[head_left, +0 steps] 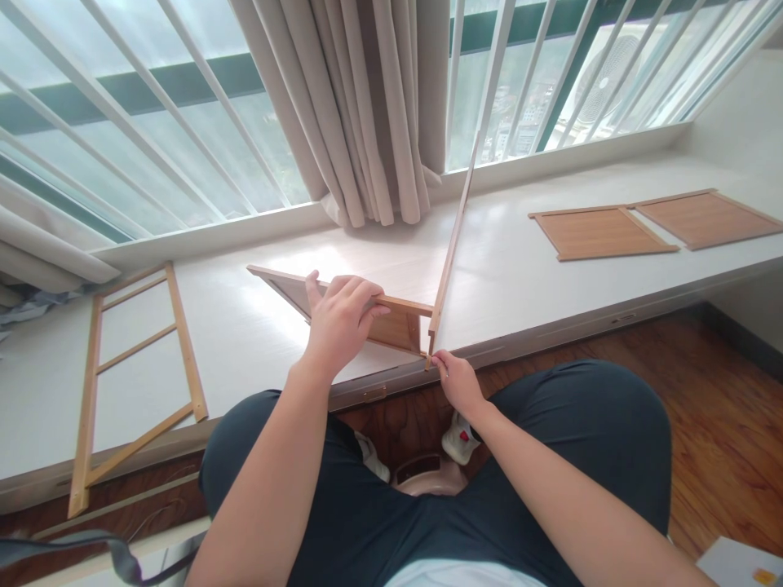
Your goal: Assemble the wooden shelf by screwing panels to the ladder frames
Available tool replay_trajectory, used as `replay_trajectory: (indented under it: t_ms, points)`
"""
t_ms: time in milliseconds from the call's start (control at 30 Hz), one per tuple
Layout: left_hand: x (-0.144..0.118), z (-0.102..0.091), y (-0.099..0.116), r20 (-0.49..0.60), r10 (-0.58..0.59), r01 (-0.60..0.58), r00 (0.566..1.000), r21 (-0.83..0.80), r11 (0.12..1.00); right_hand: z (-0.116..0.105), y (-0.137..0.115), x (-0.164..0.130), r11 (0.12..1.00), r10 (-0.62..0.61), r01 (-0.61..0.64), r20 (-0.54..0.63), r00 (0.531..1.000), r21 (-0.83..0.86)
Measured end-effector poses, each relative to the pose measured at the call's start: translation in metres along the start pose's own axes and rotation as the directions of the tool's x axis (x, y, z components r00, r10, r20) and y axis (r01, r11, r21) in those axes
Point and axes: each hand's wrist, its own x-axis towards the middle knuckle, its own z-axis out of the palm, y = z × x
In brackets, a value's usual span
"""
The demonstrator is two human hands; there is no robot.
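Observation:
My left hand is closed over the upper rail of a framed wooden panel, which is tilted up on the white ledge. The panel's right end meets a long, thin wooden post that slants away toward the window. At the near end of that post, by the panel's lower corner, my right hand pinches with thumb and fingers. What sits in that pinch is too small and hidden to name.
A wooden ladder-like frame lies on the ledge at left, overhanging its front edge. Two joined wooden panels lie flat at right. Beige curtains hang behind the work. Between my feet is a pinkish object.

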Motion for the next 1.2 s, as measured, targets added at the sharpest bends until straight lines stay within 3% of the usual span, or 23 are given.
replay_trajectory:
  t_ms: [200,700,933,1067,1133,1200]
  points:
    - [-0.001,0.002,-0.002,-0.016,0.001,-0.001,1.0,-0.005,1.0,-0.005,0.001,0.003,0.999,-0.01,0.012,0.028,1.0,-0.042]
    - [-0.005,0.009,-0.009,-0.084,0.054,-0.055,0.995,-0.005,0.998,0.005,0.009,0.002,0.965,-0.003,0.027,-0.092,0.996,0.26]
    - [-0.013,0.012,-0.019,-0.152,0.048,-0.054,0.987,-0.038,0.998,0.009,0.013,0.0,0.946,0.013,0.023,-0.109,0.994,0.324]
    - [-0.028,0.019,-0.02,-0.351,-0.004,-0.044,0.936,-0.128,0.991,0.01,0.014,0.0,0.94,0.02,0.022,-0.121,0.992,0.339]
    - [-0.043,0.029,-0.013,-0.473,-0.118,0.026,0.873,-0.197,0.98,0.011,0.014,-0.001,0.936,0.021,0.023,-0.123,0.992,0.35]
    - [-0.062,0.045,0.001,-0.495,-0.282,0.143,0.822,-0.299,0.943,0.012,0.014,-0.001,0.933,0.025,0.022,-0.123,0.992,0.36]
